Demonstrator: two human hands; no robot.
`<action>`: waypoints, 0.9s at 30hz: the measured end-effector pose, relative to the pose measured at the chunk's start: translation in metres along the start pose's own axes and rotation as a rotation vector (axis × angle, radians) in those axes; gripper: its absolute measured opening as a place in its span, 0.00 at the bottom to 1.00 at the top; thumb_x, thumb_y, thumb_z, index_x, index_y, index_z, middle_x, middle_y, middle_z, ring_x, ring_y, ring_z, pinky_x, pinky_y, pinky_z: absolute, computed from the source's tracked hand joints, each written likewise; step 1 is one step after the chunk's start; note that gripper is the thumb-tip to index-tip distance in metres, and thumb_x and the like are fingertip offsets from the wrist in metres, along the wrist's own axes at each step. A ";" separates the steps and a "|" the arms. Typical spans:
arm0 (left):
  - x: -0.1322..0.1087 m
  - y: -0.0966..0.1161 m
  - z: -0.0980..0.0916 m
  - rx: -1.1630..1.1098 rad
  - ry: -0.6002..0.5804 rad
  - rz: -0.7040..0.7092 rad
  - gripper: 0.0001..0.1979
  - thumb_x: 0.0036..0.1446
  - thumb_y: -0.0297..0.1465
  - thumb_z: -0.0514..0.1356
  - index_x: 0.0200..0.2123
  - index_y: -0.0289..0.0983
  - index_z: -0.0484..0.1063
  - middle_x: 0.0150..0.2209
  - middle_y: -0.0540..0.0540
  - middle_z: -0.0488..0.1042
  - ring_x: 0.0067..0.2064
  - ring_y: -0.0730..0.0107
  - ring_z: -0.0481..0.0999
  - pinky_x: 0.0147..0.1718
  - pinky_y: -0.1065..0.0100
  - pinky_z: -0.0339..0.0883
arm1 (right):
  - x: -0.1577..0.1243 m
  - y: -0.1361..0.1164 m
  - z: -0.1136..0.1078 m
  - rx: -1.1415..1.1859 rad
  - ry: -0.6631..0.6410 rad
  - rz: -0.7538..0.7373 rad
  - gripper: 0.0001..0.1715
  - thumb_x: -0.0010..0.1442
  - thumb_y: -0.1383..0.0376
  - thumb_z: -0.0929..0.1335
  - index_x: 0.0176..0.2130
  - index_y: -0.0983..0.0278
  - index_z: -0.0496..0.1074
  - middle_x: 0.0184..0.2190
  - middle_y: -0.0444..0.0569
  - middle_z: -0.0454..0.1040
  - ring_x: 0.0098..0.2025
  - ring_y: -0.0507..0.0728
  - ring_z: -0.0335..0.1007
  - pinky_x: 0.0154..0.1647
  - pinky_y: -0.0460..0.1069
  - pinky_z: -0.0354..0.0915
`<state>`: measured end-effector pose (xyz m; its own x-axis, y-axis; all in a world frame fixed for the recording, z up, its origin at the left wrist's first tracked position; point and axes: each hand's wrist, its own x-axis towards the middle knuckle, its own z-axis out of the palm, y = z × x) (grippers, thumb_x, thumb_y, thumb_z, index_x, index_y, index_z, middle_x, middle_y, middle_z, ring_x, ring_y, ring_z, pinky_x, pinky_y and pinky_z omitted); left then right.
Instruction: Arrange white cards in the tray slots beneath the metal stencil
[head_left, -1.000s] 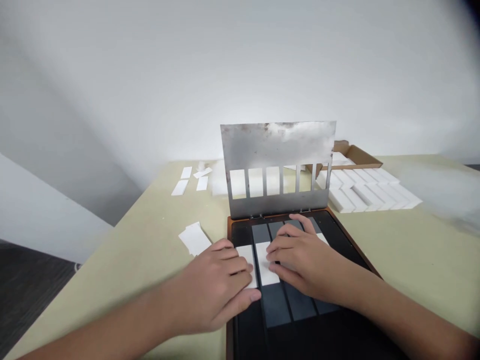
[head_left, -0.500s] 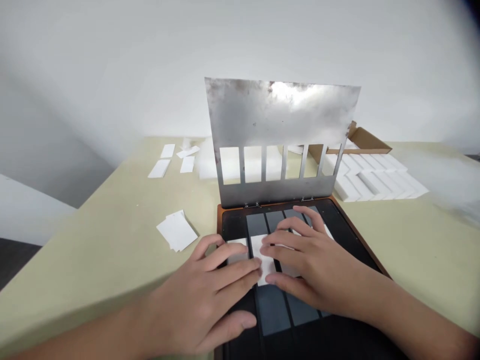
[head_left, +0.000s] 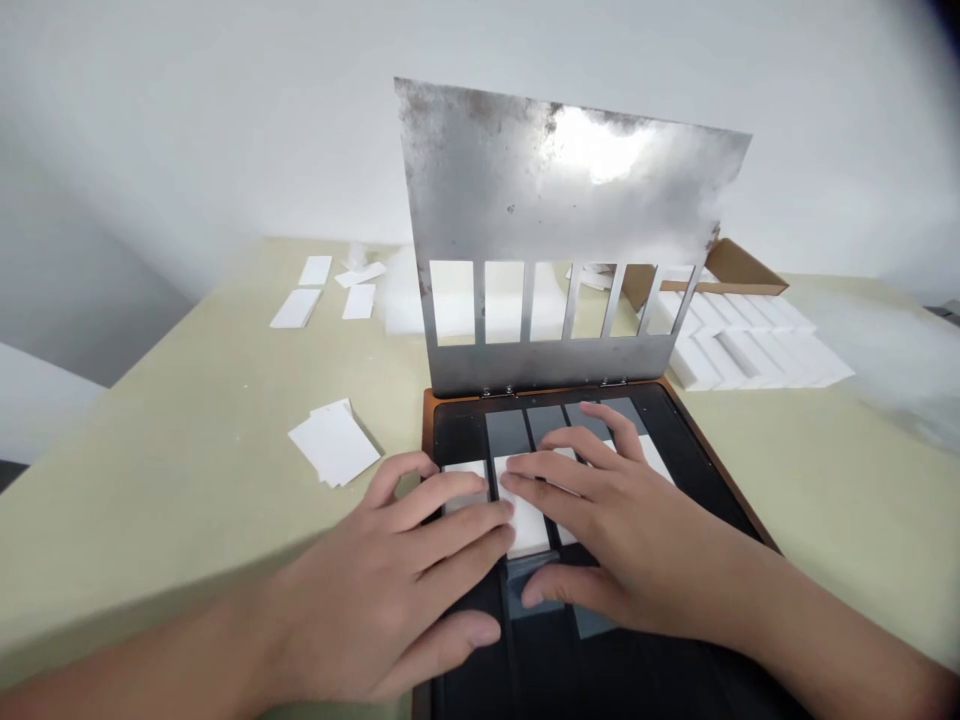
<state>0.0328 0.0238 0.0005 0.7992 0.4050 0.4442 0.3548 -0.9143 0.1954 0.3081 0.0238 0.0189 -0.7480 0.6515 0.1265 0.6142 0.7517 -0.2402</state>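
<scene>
My left hand [head_left: 409, 565] lies palm down at the left side of a black tray [head_left: 459, 432], fingers spread. Its fingertips touch the left edge of a flat white piece [head_left: 529, 530] and reach over another white rectangle [head_left: 459, 470] beside it. My right hand [head_left: 619, 510] is spread over the middle of the tray, two fingertips resting on the same white piece. Its thumb is below that piece, over a dark grey strip [head_left: 514, 580]. Further white pieces are partly hidden under my right hand. A metal plate [head_left: 480, 190] with rectangular cutouts stands hinged at the tray's back edge.
A fanned stack of white cards [head_left: 335, 445] lies left of the tray, with several loose cards [head_left: 296, 307] farther back. Rows of white blocks [head_left: 750, 350] and an open cardboard box [head_left: 742, 268] stand at the back right of the pale table [head_left: 180, 420].
My right thumb has moved off the white piece, down onto the dark strip, and less of that strip shows. The view has shifted, and the plate appears larger.
</scene>
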 end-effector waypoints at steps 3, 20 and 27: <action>-0.007 0.003 -0.002 0.008 0.073 0.128 0.19 0.76 0.39 0.51 0.51 0.38 0.80 0.51 0.48 0.83 0.51 0.56 0.76 0.52 0.53 0.57 | 0.003 0.002 0.004 0.012 0.044 0.006 0.26 0.73 0.49 0.68 0.61 0.61 0.73 0.60 0.46 0.77 0.60 0.62 0.66 0.76 0.65 0.32; 0.001 0.001 -0.002 0.067 -0.121 0.122 0.30 0.75 0.51 0.52 0.64 0.34 0.74 0.64 0.48 0.76 0.52 0.57 0.71 0.48 0.56 0.55 | 0.008 0.001 0.002 0.051 0.110 0.016 0.26 0.78 0.55 0.62 0.69 0.61 0.67 0.49 0.47 0.81 0.53 0.62 0.67 0.71 0.67 0.40; 0.002 0.001 -0.002 0.090 -0.109 0.123 0.27 0.76 0.49 0.52 0.58 0.35 0.78 0.62 0.48 0.78 0.52 0.57 0.71 0.45 0.55 0.53 | 0.007 0.007 0.005 0.053 0.117 -0.003 0.40 0.67 0.41 0.69 0.67 0.61 0.68 0.49 0.48 0.82 0.55 0.63 0.68 0.72 0.67 0.37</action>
<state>0.0342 0.0239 0.0030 0.8850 0.2928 0.3619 0.2895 -0.9550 0.0644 0.3059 0.0332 0.0131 -0.7138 0.6587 0.2379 0.5950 0.7495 -0.2901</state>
